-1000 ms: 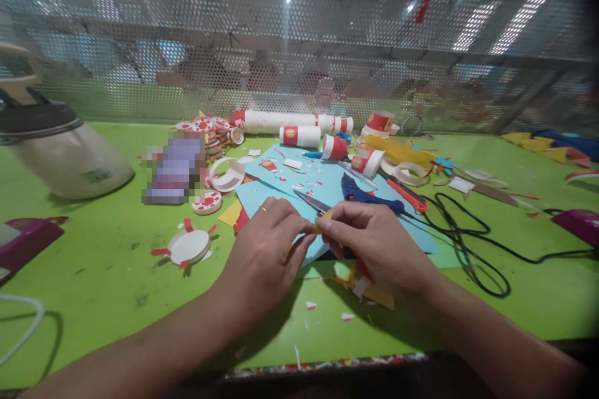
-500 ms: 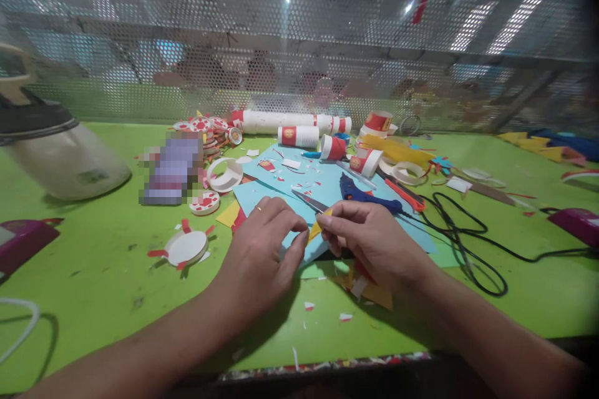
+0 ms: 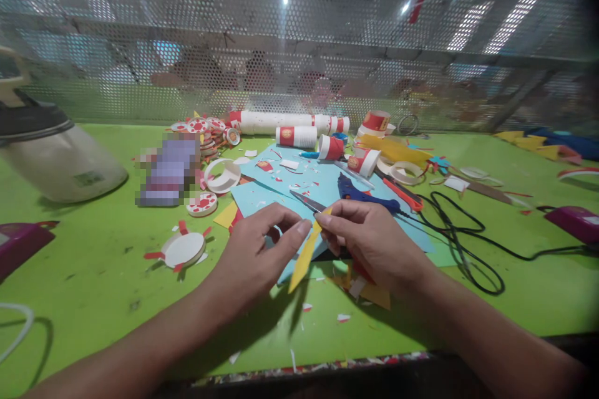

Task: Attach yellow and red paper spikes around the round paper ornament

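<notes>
A narrow yellow paper strip (image 3: pixel 305 257) hangs slanting down from the fingertips of my right hand (image 3: pixel 362 230), which pinches its upper end. My left hand (image 3: pixel 262 249) is just left of the strip, thumb and index finger pressed together near its upper part; whether they touch it is unclear. Scissors (image 3: pixel 306 201) lie behind the hands on light blue paper sheets (image 3: pixel 266 199), their handles hidden by my right hand. A blue glue gun (image 3: pixel 367 195) lies behind my right hand.
Paper cups (image 3: pixel 297 136), tape rings (image 3: pixel 222 176) and an orange-handled cutter (image 3: pixel 402 193) lie further back. A white disc with red tabs (image 3: pixel 185 250) is at left, a black cable (image 3: pixel 461 243) at right. A large jar (image 3: pixel 65 156) stands far left.
The yellow strip now shows at length, its lower end hanging toward me between my hands. The fingers of my left hand have shifted slightly, and the view has moved a little.
</notes>
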{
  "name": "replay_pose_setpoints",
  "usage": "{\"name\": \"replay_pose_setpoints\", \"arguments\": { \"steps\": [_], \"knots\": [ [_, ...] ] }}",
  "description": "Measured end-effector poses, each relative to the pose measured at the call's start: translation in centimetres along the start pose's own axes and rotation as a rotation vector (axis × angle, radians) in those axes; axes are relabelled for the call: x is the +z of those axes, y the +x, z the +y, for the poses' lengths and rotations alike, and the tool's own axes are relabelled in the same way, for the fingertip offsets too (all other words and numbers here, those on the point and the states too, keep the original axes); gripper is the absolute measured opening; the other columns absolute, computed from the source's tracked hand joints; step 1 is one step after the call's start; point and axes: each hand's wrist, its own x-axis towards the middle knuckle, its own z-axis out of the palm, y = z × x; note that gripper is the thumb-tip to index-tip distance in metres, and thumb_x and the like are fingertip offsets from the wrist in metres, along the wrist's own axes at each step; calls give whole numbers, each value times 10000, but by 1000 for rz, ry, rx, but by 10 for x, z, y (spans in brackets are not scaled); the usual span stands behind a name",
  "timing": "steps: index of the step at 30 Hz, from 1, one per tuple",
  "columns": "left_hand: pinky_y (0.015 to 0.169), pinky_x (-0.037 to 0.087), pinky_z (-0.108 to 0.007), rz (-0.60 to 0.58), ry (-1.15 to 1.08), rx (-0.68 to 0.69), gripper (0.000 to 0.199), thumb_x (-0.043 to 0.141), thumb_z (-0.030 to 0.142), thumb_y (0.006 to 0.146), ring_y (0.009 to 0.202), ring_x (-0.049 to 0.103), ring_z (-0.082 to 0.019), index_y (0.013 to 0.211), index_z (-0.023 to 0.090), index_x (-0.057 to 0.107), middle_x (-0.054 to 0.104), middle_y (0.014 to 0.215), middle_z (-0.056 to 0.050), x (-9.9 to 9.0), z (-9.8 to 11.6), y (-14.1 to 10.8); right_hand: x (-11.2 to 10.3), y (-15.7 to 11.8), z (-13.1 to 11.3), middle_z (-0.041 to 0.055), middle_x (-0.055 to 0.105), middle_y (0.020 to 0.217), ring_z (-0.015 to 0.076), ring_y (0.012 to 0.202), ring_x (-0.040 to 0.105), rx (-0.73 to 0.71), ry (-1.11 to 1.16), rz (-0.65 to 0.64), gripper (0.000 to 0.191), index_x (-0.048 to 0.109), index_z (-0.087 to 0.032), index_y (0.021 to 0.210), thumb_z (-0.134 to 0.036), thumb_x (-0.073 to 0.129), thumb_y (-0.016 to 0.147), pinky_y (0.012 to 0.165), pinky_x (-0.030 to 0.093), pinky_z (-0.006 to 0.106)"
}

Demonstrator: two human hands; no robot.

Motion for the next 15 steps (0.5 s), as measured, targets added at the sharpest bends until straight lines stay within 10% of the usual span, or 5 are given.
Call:
{"name": "replay_pose_setpoints", "arguments": {
  "steps": [15],
  "knots": [
    [568,377,-273,-231,-411,-146,296,505,381,820,609,474,-145,618,183,593,542,630,-22,-4,-6,6,8,-6,-14,-34,498,545,86,523,416,-23,-116,78,241,566,-152,631,-317,620,798,507,326,228]
  ]
}}
